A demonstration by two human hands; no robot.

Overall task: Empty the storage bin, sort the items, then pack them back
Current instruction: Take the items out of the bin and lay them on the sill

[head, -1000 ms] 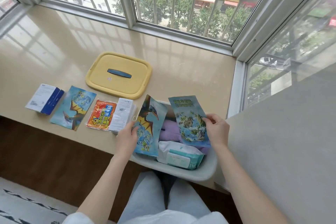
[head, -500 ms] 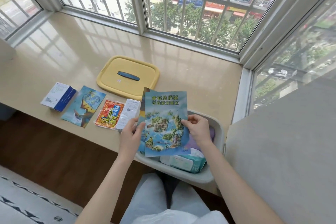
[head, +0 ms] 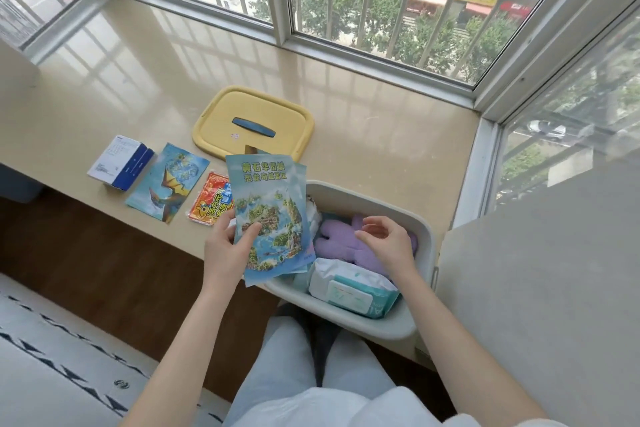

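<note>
The grey storage bin (head: 424, 229) sits at the sill's front edge, overhanging it. Inside lie a purple plush toy (head: 337, 241) and a pack of wet wipes (head: 349, 289). My left hand (head: 227, 250) grips a stack of blue illustrated leaflets (head: 268, 215) at its lower left, above the bin's left rim. My right hand (head: 386, 243) hovers over the plush toy with fingers loosely curled and holds nothing. On the sill to the left lie a red-orange sachet (head: 209, 203), a blue dragon leaflet (head: 169, 182) and a white-and-blue box (head: 121, 163).
The bin's yellow lid (head: 252, 125) with a dark blue handle lies flat on the beige sill behind the bin. Barred windows close off the back and right. A grey wall stands at the right. Wooden floor and a patterned rug lie below the sill.
My right hand has let go of the leaflets and moved right over the plush toy. My left hand now holds the stack alone, shifted slightly left.
</note>
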